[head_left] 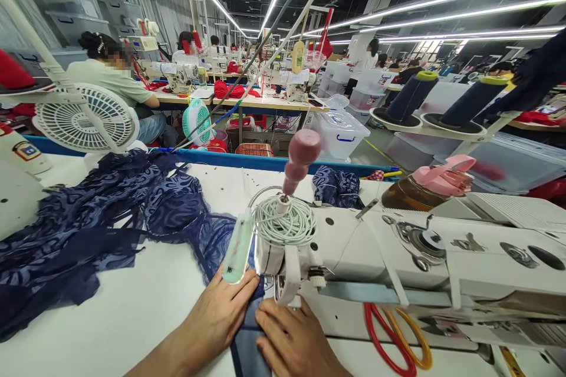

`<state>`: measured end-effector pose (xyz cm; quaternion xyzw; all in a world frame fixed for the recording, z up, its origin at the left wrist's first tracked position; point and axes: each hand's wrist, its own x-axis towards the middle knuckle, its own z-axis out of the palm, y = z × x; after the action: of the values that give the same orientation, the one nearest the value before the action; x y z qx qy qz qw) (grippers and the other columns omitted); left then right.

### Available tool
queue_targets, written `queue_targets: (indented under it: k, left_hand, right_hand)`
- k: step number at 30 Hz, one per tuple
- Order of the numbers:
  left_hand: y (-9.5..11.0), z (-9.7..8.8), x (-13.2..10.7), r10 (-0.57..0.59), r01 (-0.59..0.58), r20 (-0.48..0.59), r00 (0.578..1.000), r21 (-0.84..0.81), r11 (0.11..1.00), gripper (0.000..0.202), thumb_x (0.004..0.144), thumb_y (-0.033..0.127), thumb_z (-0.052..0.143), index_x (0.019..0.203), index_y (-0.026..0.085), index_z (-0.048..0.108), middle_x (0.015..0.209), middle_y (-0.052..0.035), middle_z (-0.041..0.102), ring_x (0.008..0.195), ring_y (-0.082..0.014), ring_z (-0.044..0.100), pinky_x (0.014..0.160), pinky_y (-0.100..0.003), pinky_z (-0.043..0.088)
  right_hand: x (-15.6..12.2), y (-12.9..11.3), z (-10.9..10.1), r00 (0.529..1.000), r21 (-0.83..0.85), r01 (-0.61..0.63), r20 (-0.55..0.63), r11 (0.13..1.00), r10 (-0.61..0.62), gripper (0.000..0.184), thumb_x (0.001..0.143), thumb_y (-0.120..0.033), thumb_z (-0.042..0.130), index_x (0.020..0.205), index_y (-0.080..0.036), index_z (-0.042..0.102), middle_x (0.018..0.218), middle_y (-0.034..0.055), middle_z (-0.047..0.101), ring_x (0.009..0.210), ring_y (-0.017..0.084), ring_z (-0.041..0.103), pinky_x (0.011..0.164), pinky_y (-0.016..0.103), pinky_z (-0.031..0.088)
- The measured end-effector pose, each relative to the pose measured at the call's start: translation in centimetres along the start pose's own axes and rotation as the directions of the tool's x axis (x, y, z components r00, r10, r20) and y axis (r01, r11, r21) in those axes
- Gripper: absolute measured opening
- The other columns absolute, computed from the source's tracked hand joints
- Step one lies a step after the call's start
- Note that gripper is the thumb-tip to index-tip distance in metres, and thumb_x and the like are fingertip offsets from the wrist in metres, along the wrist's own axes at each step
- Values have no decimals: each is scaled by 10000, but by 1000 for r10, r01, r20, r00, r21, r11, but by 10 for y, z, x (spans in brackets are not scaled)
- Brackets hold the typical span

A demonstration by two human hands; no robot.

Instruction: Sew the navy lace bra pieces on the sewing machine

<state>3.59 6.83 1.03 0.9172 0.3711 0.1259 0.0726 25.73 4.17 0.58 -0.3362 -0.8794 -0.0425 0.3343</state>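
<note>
My left hand (pixel 220 312) lies flat with fingers stretched out on a strip of blue fabric (pixel 247 336), just left of the needle area of the white sewing machine (pixel 398 253). My right hand (pixel 294 341) rests beside it, fingers curled down and pressing the same blue strip in front of the presser foot. A pile of dark blue lace pieces (pixel 88 230) spreads over the white table (pixel 132 312) to the left. The needle itself is hidden behind the machine head.
Red-handled scissors (pixel 389 341) lie under the machine arm at right. A pink-lidded bottle (pixel 428 182) and two dark thread cones (pixel 411 97) stand behind the machine. A white fan (pixel 84 121) stands at the back left. Other workers sit at far tables.
</note>
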Motion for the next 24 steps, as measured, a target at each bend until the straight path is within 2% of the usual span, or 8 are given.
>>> queue_targets:
  k: [6,10,14,16,18,21,24]
  left_hand:
    - [0,-8,2,-17,14,-37,999,-89,996,540,962,39,365,1492,143,355,1472,-160,477,1357,-310,436,1115,-558,418]
    - [-1,-18,3,0,-6,-47,999,-120,993,513,971,54,386,1469,177,390,1449,-155,494,1286,-284,503,1082,-523,454]
    - [-4,-24,8,6,-15,-70,997,-137,990,439,968,66,418,1381,192,495,1184,-113,645,1078,-245,607,1056,-521,462]
    - [-8,-25,11,6,-22,-104,995,-145,989,371,979,86,424,1301,209,561,1096,-81,665,994,-222,627,1085,-531,429]
    - [-11,-27,15,11,-31,-130,991,-151,988,325,991,108,427,1255,208,589,1130,-84,660,1048,-225,620,1100,-514,420]
    - [-13,-28,21,17,-35,-126,992,-144,989,344,1002,113,410,1301,200,559,1270,-106,620,1249,-253,532,1099,-482,434]
    - [-15,-28,17,7,-15,-90,996,-89,996,394,1011,108,383,1373,203,505,1347,-107,593,1285,-242,514,1089,-457,450]
  right_hand:
    - [-4,0,7,1000,-18,15,16,1000,-14,253,968,-378,556,1108,-199,668,1080,38,738,792,177,651,951,381,404]
    - [-3,0,7,1000,-22,22,-13,1000,-22,274,982,-394,526,1096,-193,672,1061,32,745,767,177,641,975,389,353]
    - [-3,0,4,1000,4,18,23,1000,-18,280,976,-383,544,1132,-184,665,1104,45,739,823,191,645,995,398,322]
    - [-3,-1,1,998,10,6,65,1000,-6,298,972,-369,564,1187,-181,647,1156,54,726,885,202,647,1020,409,307]
    - [-1,-3,-3,994,10,-12,106,1000,11,313,973,-360,572,1227,-185,629,1198,58,710,922,210,643,1045,428,291]
    - [1,-8,-9,986,20,-54,158,998,51,305,976,-347,569,1237,-195,615,1211,50,698,912,208,637,1052,456,297]
    - [5,-10,-13,980,53,-66,191,996,55,284,965,-313,582,1224,-199,607,1168,42,700,924,206,635,1042,460,335]
